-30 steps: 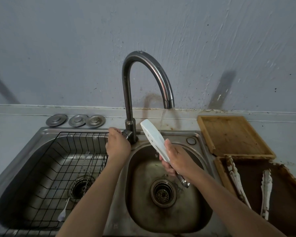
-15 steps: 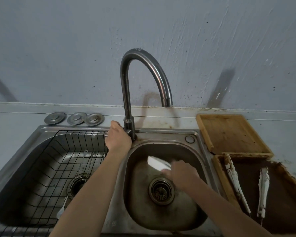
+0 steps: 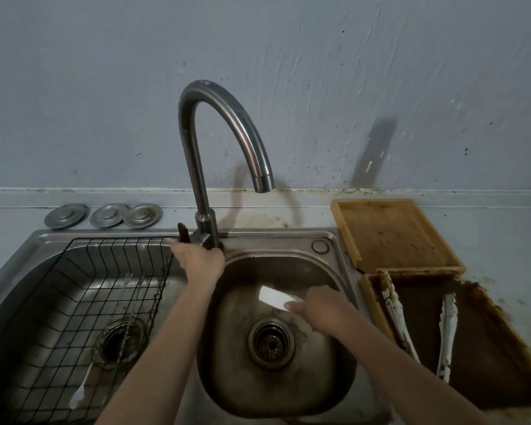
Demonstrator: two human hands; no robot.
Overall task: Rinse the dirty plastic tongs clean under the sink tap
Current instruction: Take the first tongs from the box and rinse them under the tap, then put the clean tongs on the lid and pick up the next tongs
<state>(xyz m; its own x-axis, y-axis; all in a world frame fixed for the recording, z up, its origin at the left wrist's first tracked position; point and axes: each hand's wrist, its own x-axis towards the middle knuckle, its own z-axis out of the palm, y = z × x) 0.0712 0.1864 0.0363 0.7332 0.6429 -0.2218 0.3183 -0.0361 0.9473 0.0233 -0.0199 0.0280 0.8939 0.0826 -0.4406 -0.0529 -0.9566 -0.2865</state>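
Observation:
The white plastic tongs [image 3: 273,297] are low in the right sink basin [image 3: 288,394], above and to the right of its drain [image 3: 270,340]. My right hand [image 3: 319,311] grips them near one end, and only a short white piece shows past my fingers. My left hand [image 3: 198,260] is closed around the dark handle [image 3: 183,233] at the foot of the curved steel tap [image 3: 227,118]. No water comes from the spout [image 3: 262,182].
A black wire basket [image 3: 74,302] fills the left basin and holds metal tongs [image 3: 126,302]. On a dirty brown tray [image 3: 488,348] at the right lie two soiled white tongs [image 3: 396,311] [image 3: 446,326]. A wooden tray [image 3: 390,231] sits behind it. Three metal plugs [image 3: 105,214] line the back ledge.
The water has stopped running. My right hand brought the white tongs down from under the spout into the right basin. My left hand stayed at the tap handle.

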